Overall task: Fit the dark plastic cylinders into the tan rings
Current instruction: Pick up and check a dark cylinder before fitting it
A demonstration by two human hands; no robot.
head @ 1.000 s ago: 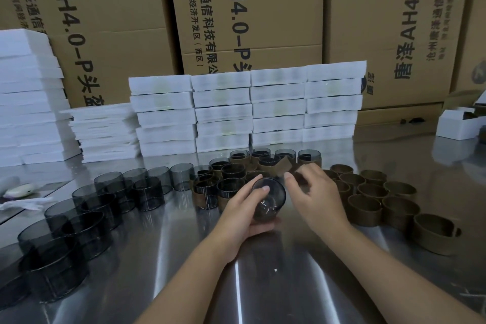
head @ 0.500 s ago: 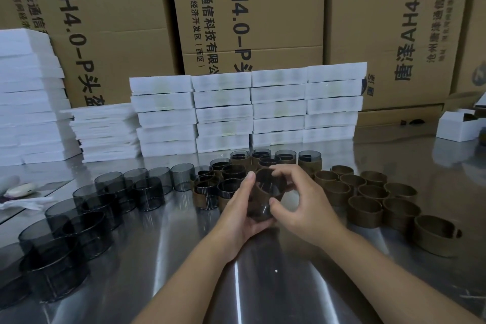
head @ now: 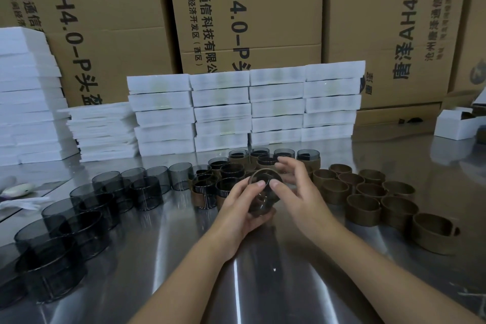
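Left hand [head: 236,208] cups cylinder [head: 261,200] from below, steadying it; right hand's [head: 299,197] fingers [head: 288,163] curl round the far rim, thumbs pressing, probably driving the fit home; spare rings [head: 365,192] toward table's [head: 263,284] right edge.

Held dark cylinder [head: 264,187], lower half hidden by left hand [head: 238,208], cartons [head: 244,21] cropped at top; pale object [head: 19,189] far left blurred

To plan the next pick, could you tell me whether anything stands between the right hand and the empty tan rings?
Nothing visible does. The empty tan rings stand right of the right hand, only bare table between. That hand grips the dark cylinder.
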